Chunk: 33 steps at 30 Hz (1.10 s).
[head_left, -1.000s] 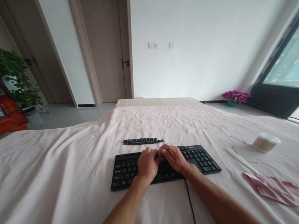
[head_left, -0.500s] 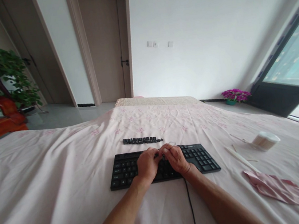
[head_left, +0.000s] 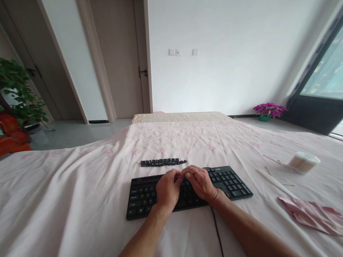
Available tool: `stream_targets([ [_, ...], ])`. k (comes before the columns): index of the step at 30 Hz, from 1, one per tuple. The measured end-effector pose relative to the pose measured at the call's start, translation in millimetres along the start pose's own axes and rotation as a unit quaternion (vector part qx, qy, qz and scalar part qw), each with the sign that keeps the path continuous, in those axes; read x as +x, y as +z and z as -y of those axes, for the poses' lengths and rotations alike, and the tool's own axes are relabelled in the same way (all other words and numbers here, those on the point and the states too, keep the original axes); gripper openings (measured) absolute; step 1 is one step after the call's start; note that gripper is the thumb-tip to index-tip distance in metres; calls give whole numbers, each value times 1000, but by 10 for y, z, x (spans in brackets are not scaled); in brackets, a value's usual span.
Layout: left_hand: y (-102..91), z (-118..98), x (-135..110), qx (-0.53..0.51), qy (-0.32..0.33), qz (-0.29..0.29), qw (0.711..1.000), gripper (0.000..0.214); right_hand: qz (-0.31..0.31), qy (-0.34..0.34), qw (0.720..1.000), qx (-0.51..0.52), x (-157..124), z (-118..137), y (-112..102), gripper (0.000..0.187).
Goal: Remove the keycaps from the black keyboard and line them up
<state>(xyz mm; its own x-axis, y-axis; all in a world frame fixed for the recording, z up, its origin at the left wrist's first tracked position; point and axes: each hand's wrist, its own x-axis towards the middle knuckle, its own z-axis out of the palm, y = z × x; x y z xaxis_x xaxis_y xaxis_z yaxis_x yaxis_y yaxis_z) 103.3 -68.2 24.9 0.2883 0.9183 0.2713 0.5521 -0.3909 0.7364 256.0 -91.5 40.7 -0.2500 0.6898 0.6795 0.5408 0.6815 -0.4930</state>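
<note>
A black keyboard (head_left: 240,187) lies flat on the pink cloth, its long side facing me. My left hand (head_left: 168,190) is closed over the middle of the keys, fingertips pinched together on something too hidden to make out. Close beside it, my right hand (head_left: 200,181) is curled with its fingers bent down, fingertips meeting the left ones. A thin wire loop seen at the right hand earlier is now hidden behind the fingers. Beyond the keyboard's back edge, several loose black keycaps (head_left: 161,162) stand in a row.
A clear tub of cotton swabs (head_left: 304,162) lies on its side at the right, with a few loose swabs near it. In front of that is a crumpled pink cloth piece (head_left: 322,216). The keyboard's cable (head_left: 219,240) runs toward me between my forearms.
The thin wire loop that stuck out behind my right hand is out of sight now. My right fingers have turned over toward the left hand. Keyboard and loose keycaps stay put.
</note>
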Motion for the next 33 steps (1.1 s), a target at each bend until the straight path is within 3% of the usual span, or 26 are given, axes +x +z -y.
stream_targets([
  [9,-20,-51,-8,64,6,22,998,12,10,6,999,35,-23,5,-5,29],
  [33,-38,-26,0,74,2,18,997,15,25,-25,999,-19,-8,57,-16,27],
])
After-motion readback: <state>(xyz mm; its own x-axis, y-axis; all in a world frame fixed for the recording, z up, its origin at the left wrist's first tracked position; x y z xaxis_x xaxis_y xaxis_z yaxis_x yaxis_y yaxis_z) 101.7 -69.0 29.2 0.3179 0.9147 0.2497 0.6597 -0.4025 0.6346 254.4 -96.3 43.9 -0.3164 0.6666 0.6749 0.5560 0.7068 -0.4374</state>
